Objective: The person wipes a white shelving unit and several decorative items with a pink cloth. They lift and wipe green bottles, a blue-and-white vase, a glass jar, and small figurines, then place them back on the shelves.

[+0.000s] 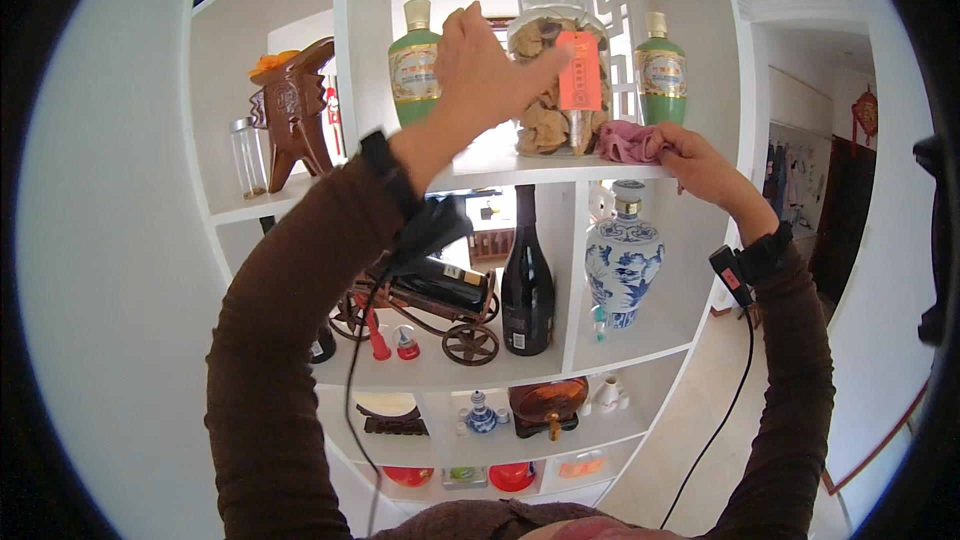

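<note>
A large clear glass jar (545, 130) filled with brown dried slices stands on the upper white shelf (480, 177), an orange-red tag (580, 80) hanging on its front. My left hand (480, 70) is raised before the jar's left side, thumb stretched across toward the tag and fingers up; whether it touches the glass I cannot tell. Behind that hand a green bottle (412, 65) is partly covered. My right hand (700, 165) grips a crumpled pink cloth (630, 143) on the shelf's front edge, beside the jar's base. Another green bottle (660, 70) stands behind the cloth.
Below stand a dark wine bottle (528, 290), a metal cart-shaped bottle holder (470, 344) and a blue-and-white porcelain vase (625, 250). A brown carved ornament (295, 110) and a slim glass (246, 162) occupy the left compartment. A cable (745, 360) hangs from my right wrist.
</note>
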`<state>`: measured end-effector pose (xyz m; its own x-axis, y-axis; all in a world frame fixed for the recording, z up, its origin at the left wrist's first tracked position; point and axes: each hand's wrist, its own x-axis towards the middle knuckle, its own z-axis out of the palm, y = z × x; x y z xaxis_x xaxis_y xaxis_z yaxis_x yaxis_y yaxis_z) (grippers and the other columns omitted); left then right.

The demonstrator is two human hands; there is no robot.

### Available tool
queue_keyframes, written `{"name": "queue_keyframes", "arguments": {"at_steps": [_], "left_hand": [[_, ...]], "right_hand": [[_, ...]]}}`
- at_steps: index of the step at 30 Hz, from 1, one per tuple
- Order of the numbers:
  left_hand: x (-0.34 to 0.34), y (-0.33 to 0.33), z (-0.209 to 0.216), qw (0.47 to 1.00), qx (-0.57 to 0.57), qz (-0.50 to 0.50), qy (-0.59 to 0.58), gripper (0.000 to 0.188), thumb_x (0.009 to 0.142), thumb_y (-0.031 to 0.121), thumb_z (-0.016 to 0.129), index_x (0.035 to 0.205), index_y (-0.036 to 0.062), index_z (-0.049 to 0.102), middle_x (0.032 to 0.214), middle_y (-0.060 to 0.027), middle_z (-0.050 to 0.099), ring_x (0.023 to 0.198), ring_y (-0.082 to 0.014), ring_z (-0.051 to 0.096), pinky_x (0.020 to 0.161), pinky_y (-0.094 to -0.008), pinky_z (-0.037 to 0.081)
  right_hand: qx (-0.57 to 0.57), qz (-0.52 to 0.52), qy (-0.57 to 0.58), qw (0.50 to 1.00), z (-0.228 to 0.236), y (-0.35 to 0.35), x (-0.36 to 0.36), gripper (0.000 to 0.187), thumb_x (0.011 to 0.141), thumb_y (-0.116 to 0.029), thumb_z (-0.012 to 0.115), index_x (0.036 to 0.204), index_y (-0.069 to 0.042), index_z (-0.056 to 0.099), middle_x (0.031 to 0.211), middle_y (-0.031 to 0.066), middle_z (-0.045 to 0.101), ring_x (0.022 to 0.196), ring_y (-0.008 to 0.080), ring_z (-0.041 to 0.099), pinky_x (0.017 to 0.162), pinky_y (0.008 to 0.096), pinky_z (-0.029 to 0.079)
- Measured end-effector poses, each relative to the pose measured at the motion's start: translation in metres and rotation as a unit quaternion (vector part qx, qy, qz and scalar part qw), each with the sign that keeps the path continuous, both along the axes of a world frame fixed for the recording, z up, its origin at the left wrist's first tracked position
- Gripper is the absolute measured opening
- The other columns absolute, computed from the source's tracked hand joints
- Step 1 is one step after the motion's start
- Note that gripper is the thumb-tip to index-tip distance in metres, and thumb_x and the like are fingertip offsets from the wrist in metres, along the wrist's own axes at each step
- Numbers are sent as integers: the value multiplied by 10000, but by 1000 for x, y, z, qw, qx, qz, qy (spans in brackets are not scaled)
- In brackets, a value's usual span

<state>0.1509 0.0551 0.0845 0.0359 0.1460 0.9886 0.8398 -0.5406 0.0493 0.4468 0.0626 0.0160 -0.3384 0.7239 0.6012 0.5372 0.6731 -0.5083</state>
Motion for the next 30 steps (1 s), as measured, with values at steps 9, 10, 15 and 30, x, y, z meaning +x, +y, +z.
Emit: {"name": "queue_keyframes", "arguments": {"at_steps": [9,10,15,30], "left_hand": [[36,88,113,954,-216,-205,-40,901,672,560,855,1132,-167,587,999,-183,641,888,-220,678,710,-330,599],[35,91,113,925,-239,-296,-12,825,710,499,847,1134,-160,589,990,-172,637,858,-211,667,695,-328,598],[42,89,109,837,-308,-452,-22,472,802,254,829,1089,-63,630,902,-109,621,665,-170,592,624,-306,589],[45,87,108,835,-280,-464,-96,448,768,164,827,1004,-146,605,777,-110,619,640,-177,638,505,-314,546]], "right_hand": [[30,62,19,997,-5,8,4,131,943,-56,445,973,-118,556,899,-38,555,730,60,476,548,238,420],[43,74,18,996,-6,9,4,134,941,-53,443,971,-118,556,898,-38,555,729,61,476,549,238,419],[43,63,36,996,-6,8,2,143,932,-37,446,976,-114,558,892,-33,559,709,68,477,552,247,428],[68,49,86,993,-6,8,-1,215,934,-43,601,1121,-105,516,1045,-16,626,787,61,562,515,230,450]]}}
